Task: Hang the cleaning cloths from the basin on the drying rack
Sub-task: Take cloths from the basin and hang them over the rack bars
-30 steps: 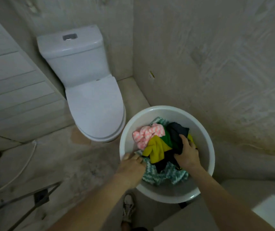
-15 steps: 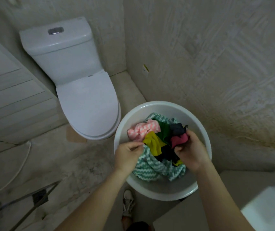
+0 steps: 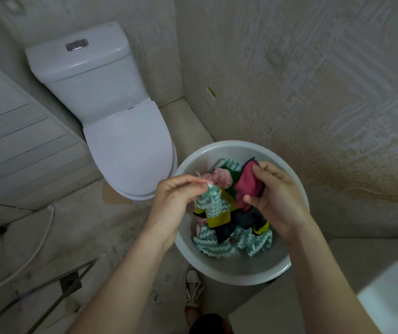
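A white round basin (image 3: pixel 231 271) sits on a ledge below me, holding several crumpled cloths. My left hand (image 3: pixel 176 201) pinches a corner of the teal zigzag cloth (image 3: pixel 211 202) and lifts it above the pile. In my right hand (image 3: pixel 277 198) is the magenta cloth (image 3: pixel 247 186), gripped between thumb and fingers and raised over the basin. A pink-and-white cloth (image 3: pixel 222 177), a yellow cloth (image 3: pixel 218 218) and a dark cloth (image 3: pixel 248 218) lie tangled beneath. More teal zigzag fabric (image 3: pixel 217 244) covers the basin's bottom. No drying rack is in sight.
A white toilet (image 3: pixel 120 131) with its lid down stands to the left of the basin. The textured wall (image 3: pixel 313 92) rises close on the right. A floor drain (image 3: pixel 70 282) and a metal frame (image 3: pixel 55 307) lie at lower left; my shoe (image 3: pixel 193 288) is below the basin.
Both hands have risen out of the pile. The left one now pinches the teal cloth's corner; the right one has pulled the magenta cloth up from under the dark one.
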A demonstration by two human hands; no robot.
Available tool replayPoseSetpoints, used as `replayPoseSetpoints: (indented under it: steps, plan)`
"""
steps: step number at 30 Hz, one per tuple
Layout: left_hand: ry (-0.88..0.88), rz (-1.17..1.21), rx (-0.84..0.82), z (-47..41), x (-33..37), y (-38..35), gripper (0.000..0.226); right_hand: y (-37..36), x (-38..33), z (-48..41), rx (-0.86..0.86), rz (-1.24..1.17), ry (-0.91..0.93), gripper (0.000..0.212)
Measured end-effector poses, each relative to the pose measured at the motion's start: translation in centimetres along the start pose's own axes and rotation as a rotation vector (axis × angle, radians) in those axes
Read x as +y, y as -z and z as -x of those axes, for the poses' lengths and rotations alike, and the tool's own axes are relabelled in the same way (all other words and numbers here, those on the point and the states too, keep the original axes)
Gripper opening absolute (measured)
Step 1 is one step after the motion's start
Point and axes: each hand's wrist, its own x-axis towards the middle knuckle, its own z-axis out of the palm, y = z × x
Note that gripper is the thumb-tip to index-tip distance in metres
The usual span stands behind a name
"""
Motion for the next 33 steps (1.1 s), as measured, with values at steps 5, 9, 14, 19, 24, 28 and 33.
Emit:
replayPoseSetpoints:
  steps: [5, 9, 14, 19, 24, 28, 33]
  plan:
    - [-0.090, -0.078, -0.089, 0.2, 0.7, -1.1, 0.012, -0.5, 1.9, 0.6, -0.375, 0.466, 0.107, 0.035]
    - [-0.167, -0.121, -0.022, -0.5, -0.1, -1.3, 0.013, -0.4, 2.6, 0.7, -0.233, 0.700, 0.248, 0.031]
    - [-0.079, -0.655, -0.011, -4.7, -7.3, 0.0, 0.018, 2.3, 2.3, -0.1, 0.200, 0.722, 0.186, 0.054]
    - [0.052, -0.975, -0.088, -6.1, -10.2, -0.9, 0.019, 3.1, 3.1, -1.5, 0.324, 0.741, 0.128, 0.052]
    - [-0.174, -0.819, -0.106, -4.7, -5.7, -1.3, 0.030, 2.6, 2.6, -0.8, 0.221, 0.639, 0.089, 0.049]
    - [-0.139, -0.440, -0.179, -2.1, -0.9, -2.6, 0.029, 1.2, 1.3, -0.1, 0.103, 0.496, 0.030, 0.049]
    - [0.004, -0.254, -0.106, -1.0, 2.2, -1.8, 0.092, -1.5, -1.8, 0.9, 0.048, 0.481, 0.093, 0.048]
